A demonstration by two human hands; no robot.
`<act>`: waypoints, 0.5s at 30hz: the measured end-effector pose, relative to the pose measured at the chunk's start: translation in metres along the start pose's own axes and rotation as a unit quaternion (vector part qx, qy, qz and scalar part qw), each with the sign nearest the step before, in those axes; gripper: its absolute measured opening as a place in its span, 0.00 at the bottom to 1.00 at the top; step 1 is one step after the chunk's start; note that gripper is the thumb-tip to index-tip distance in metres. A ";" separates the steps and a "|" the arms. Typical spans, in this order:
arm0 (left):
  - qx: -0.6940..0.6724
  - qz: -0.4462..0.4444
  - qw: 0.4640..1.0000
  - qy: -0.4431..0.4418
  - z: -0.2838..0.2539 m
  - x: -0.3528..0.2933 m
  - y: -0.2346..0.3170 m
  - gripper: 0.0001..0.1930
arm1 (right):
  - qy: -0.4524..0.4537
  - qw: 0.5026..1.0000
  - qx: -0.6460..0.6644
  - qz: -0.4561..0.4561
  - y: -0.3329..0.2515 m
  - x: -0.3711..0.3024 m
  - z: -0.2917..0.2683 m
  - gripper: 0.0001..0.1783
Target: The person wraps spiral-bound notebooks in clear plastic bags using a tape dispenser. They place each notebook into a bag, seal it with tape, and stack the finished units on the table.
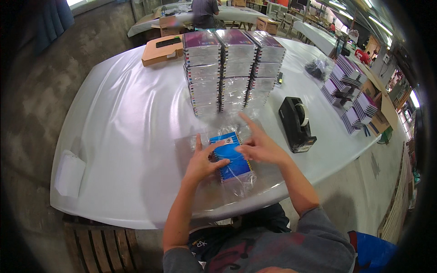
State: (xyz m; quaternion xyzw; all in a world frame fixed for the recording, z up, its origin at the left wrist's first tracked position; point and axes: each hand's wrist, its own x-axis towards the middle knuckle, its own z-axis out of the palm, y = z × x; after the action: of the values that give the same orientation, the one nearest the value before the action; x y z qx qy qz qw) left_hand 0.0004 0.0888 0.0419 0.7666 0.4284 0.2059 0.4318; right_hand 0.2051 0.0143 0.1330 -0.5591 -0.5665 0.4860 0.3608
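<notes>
A blue spiral notebook [234, 167] lies near the table's front edge, with clear plastic wrap [245, 183] around and beneath it. My left hand [203, 160] rests at its left side, fingers spread, with the thumb over the cover. Above its right edge is my right hand [260, 144], index finger stretched toward the far side and the other fingers curled near the plastic film. Whether those curled fingers pinch the film cannot be made out. Just beyond stand tall stacks of plastic-wrapped notebooks [236, 59] in three columns.
A black tape dispenser [291, 125] stands to the right. Further right are stacked purple-covered notebooks [353, 91] and a crumpled plastic bag [319, 68]. A cardboard box lid [152, 51] holding a dark phone [168, 42] sits far left. A white packet [69, 174] lies at the left edge.
</notes>
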 end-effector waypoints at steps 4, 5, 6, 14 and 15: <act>0.000 0.008 1.000 -0.007 0.000 0.001 0.005 0.35 | -0.026 0.993 -0.112 -0.030 0.024 0.052 0.018 0.59; 0.000 0.006 1.000 -0.004 -0.001 0.000 0.004 0.35 | -0.031 0.987 -0.148 -0.046 0.025 0.061 0.022 0.59; -0.003 0.014 1.000 0.001 0.000 0.001 0.001 0.35 | -0.032 0.978 -0.206 -0.018 0.023 0.066 0.024 0.60; -0.037 0.035 0.999 -0.001 0.004 0.002 -0.008 0.34 | 0.055 0.880 -0.469 0.052 0.012 0.052 0.020 0.65; -0.027 0.023 0.999 -0.008 0.003 0.002 -0.006 0.36 | 0.057 0.880 -0.468 0.058 0.014 0.048 0.015 0.65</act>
State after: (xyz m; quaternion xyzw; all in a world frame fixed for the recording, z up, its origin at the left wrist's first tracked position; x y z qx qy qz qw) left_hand 0.0000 0.0905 0.0349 0.7655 0.4017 0.2217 0.4511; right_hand 0.1889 0.0575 0.1091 -0.7214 -0.6728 0.1523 0.0600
